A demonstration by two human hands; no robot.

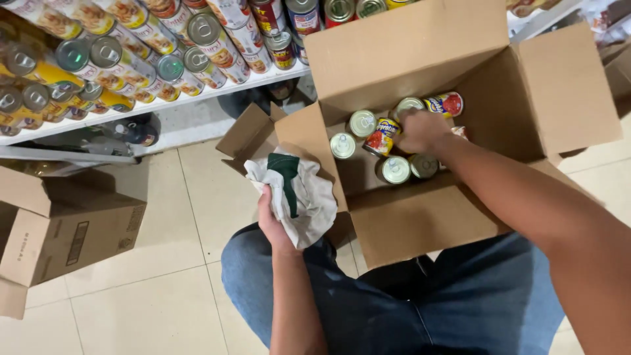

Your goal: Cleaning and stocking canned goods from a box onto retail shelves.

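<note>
An open cardboard box (420,217) rests against my knees, holding several tin cans (396,169) with silver lids. My right hand (420,130) reaches down into the box and closes on a can with a red and yellow label (381,137) that lies tilted among the upright ones. Outside the box's left wall, my left hand (273,220) grips a crumpled white cloth with a dark green patch (296,190).
A white shelf (151,105) at the top left carries rows of stacked cans (131,52). Another cardboard box (62,230) stands on the tiled floor (158,296) at the left. Dark bottles (135,131) lie under the shelf.
</note>
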